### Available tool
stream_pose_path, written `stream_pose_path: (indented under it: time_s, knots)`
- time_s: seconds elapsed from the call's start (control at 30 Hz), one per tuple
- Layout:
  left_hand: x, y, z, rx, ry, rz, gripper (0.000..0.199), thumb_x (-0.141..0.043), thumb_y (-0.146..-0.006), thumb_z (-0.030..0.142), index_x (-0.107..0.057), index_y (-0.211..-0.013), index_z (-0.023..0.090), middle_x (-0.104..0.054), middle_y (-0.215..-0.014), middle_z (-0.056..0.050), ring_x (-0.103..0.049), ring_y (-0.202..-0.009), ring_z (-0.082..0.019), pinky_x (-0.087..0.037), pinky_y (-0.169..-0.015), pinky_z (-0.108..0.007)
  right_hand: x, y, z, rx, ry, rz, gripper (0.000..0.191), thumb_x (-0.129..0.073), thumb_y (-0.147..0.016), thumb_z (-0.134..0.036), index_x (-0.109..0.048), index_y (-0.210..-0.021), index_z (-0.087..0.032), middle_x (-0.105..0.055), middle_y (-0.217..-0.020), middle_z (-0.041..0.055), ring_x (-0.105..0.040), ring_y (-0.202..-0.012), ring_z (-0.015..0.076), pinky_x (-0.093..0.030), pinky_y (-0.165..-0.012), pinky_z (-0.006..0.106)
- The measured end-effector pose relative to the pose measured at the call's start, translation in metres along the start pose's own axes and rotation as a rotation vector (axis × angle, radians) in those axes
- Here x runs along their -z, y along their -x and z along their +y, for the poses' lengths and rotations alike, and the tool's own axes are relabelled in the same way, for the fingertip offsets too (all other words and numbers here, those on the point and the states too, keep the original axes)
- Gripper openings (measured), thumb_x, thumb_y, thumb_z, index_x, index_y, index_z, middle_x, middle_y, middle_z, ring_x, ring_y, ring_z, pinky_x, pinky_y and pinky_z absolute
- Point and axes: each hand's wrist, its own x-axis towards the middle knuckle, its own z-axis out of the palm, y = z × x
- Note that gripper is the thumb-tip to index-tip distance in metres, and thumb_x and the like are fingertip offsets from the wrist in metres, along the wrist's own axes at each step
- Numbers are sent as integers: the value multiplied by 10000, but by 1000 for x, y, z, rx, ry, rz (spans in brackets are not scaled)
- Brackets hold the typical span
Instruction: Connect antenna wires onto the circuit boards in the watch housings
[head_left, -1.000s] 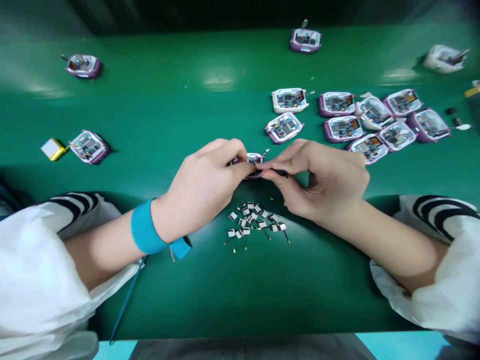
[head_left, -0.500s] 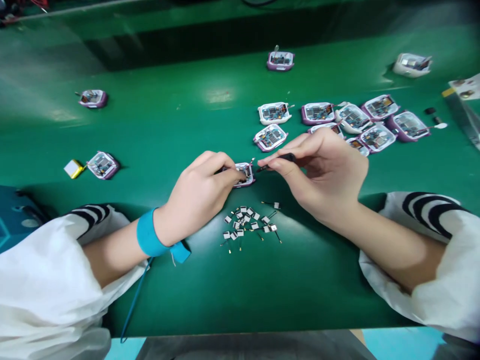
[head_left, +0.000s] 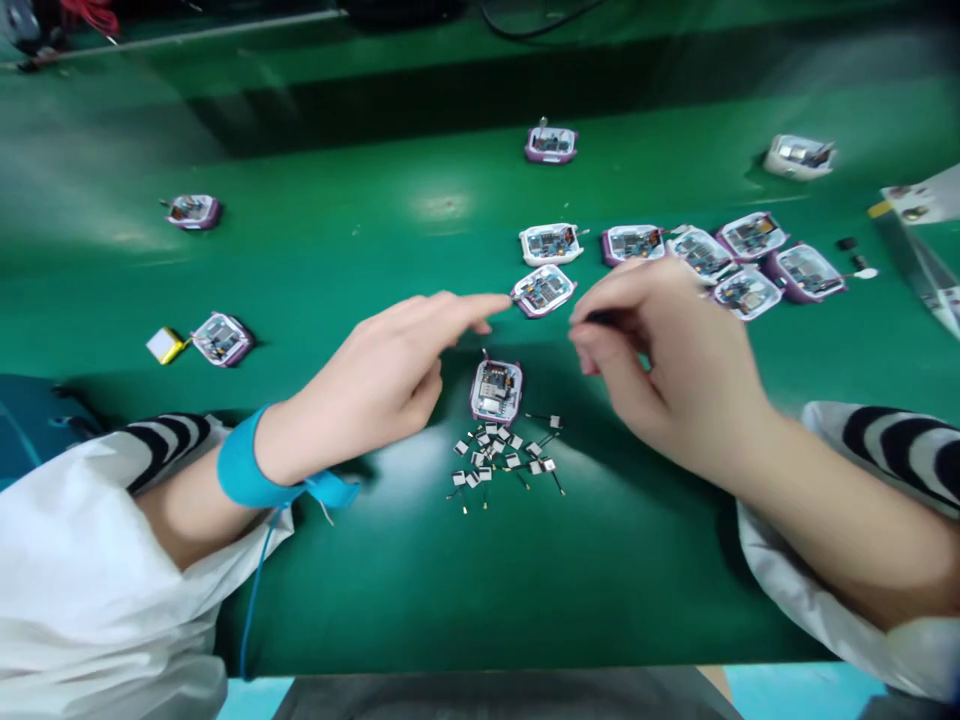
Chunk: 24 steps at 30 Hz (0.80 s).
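Note:
A purple watch case with its circuit board showing (head_left: pixel 496 390) lies on the green table between my hands, untouched by either. My left hand (head_left: pixel 397 365), with a blue strap on its wrist, is open. Its index finger stretches to the left edge of another open watch case (head_left: pixel 544 291); whether it touches is unclear. In a pinch, my right hand (head_left: pixel 667 350) holds a slim black tool (head_left: pixel 602 317), mostly hidden by the fingers. Small square antenna pieces with thin black leads (head_left: pixel 495 455) lie scattered just below the nearest case.
Several open watch cases (head_left: pixel 750 237) cluster at the right, partly behind my right hand. A case (head_left: pixel 223 340) with a yellow-edged battery (head_left: pixel 165 345) lies at the left. A clear-sided object (head_left: pixel 919 240) stands at the right edge. A blue cord (head_left: pixel 259 600) trails from the wrist strap.
My left hand has let go of the purple watch case and reaches up toward the one behind it. The released case has turned upright. My right hand has drawn back right with the black tool.

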Motion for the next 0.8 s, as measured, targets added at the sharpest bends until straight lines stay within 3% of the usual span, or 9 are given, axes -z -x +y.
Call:
stream_pose_path:
  time_s: [0.1,0.23,0.43,0.6,0.8]
  knots:
    - [2,-6,-11,-201,75,-197,599,-399,-793,53,-223,-1340,225,-397,-1331,-44,-279,-1277,-179,-330,-1012,-317,3,-1,-7,48,110,-238,50,-484,-808,-163,-495,-760,-152,-540,-734,23,-531,-679,100,-442,-581,218]
    - [-5,-11,-20,-235,169,-288,594,-460,-852,216,-151,-1358,228,-441,-1284,-76,-411,-1159,-158,-368,-953,-287,-6,4,-9,78,180,-323,159,-508,-812,-254,-574,-733,-132,-572,-705,40,-545,-678,128,-459,-616,248]
    - [-16,-12,-23,-101,158,-105,712,-625,-719,396,-273,-1298,178,-556,-983,-58,-502,-885,-160,-436,-787,-275,-18,6,-11,199,385,-264,226,-482,-827,-288,-622,-752,-127,-566,-698,53,-522,-652,135,-446,-595,259]
    - [-23,-7,-19,-17,161,45,675,-639,-718,343,-298,-1271,163,-552,-975,-52,-546,-844,-139,-479,-743,-260,-23,0,-15,204,518,-270,110,-518,-784,-159,-620,-753,-129,-570,-696,48,-514,-647,147,-425,-593,271]
    - [-28,-3,-13,3,278,186,624,-654,-698,207,-350,-1240,150,-568,-979,-42,-566,-842,-101,-503,-795,-223,-21,-6,-17,189,588,-196,42,-554,-718,-124,-589,-701,-111,-577,-685,59,-541,-664,177,-429,-577,281]
